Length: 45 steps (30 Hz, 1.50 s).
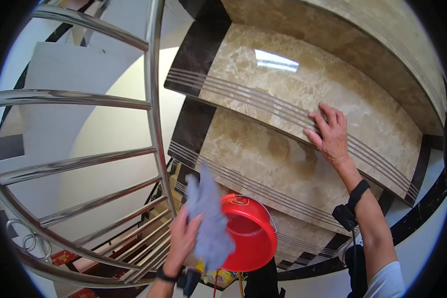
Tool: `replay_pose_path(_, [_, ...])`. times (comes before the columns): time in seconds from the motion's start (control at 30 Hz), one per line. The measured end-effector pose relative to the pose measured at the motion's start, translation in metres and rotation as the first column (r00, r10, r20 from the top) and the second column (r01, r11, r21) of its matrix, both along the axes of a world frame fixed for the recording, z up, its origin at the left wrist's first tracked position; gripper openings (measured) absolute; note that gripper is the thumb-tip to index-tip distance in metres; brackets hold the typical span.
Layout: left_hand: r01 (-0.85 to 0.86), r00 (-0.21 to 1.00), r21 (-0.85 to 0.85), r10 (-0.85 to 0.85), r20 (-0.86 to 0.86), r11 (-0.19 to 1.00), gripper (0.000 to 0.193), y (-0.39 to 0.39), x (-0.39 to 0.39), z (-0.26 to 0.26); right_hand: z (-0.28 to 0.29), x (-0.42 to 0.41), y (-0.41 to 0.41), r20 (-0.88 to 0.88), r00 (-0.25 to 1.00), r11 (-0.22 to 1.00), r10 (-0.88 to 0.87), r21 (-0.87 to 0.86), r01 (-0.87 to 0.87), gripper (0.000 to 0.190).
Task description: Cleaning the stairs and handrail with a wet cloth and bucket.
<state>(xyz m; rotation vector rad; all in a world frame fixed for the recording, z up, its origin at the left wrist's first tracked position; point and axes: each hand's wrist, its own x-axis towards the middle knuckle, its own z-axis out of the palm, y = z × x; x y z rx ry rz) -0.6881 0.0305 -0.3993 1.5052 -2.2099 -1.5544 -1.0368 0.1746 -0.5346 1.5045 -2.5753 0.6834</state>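
Observation:
My left hand [184,231] grips a grey-blue cloth [210,223], blurred, which hangs from the fingers beside and partly over the rim of a red plastic bucket [251,238]. The bucket has a metal wire handle and looks to hold some water. On the grooved edge of a polished marble stair tread [260,85] rests my right hand [329,134], fingers spread and nothing in them. Both wrists wear black straps with small dark devices.
Stainless steel railing bars [82,160] stand along the left side. Another step [387,33] rises at the upper right, and lower treads [253,149] lie near the bucket. A dark curved skirting [413,216] runs at the lower right. Two thin sticks [241,285] show below the bucket.

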Motion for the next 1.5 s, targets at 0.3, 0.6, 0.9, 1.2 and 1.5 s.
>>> replay_pose_path(0.3, [0.824, 0.547, -0.428, -0.722, 0.424, 0.372, 0.071, 0.019, -0.132, -0.204, 0.000, 0.004, -0.007, -0.054, 0.997, 0.999, -0.047, 0.022, 0.048, 0.039])
replay_pose_path(0.6, [0.518, 0.848, -0.665, -0.221, 0.482, 0.538, 0.065, -0.133, -0.112, -0.264, 0.001, 0.004, -0.005, -0.079, 0.995, 0.994, -0.056, 0.088, 0.063, 0.040])
replay_pose_path(0.9, [0.297, 0.894, -0.736, 0.093, 0.438, 0.609, 0.056, -0.214, -0.053, -0.271, 0.000, 0.004, -0.011, -0.103, 0.993, 0.991, -0.062, 0.109, 0.074, 0.038])
replay_pose_path(1.2, [-0.113, 0.861, -0.725, 0.432, 0.270, 0.679, 0.056, -0.181, 0.004, -0.276, 0.000, 0.004, -0.008, -0.104, 0.993, 0.990, -0.061, 0.118, 0.074, 0.037])
replay_pose_path(1.5, [0.000, 0.968, -0.821, 0.206, 0.143, 0.571, 0.056, -0.189, -0.134, -0.286, 0.000, 0.008, -0.016, -0.102, 0.994, 0.991, -0.040, 0.126, 0.053, 0.038])
